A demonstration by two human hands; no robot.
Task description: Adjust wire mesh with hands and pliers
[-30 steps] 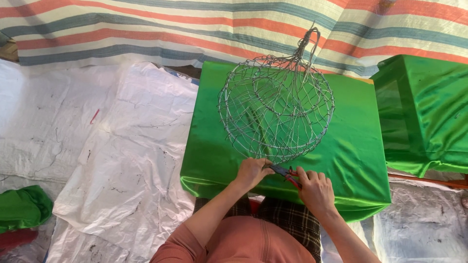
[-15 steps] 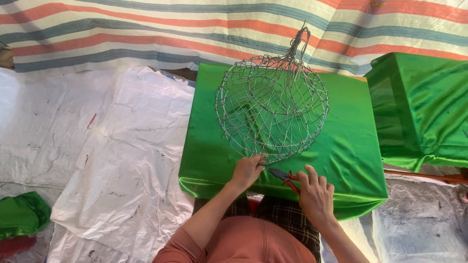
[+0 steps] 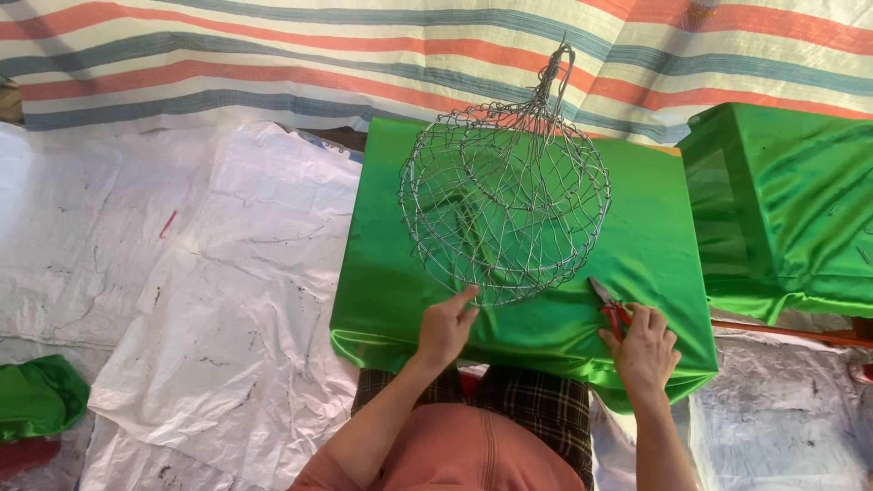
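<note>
Wire makes up the work in the head view: a round mesh basket (image 3: 506, 211) of thin grey strands, its twisted hanging loop pointing away from the person, lies on a table draped in shiny green cloth (image 3: 382, 273). The left hand (image 3: 445, 327) grips the near rim of the basket, fingers curled around the lowest wires. The right hand (image 3: 644, 347) rests well apart from the mesh on the cloth, fingers loosely folded over the red handles of small pliers (image 3: 607, 305), whose jaws point toward the basket but do not touch it. Judged from this, the step is a pause between wire twists, rim steadied, tool off the work. Bringing the pliers back calls for aiming the tips at one strand beside the holding fingers, not at them.
</note>
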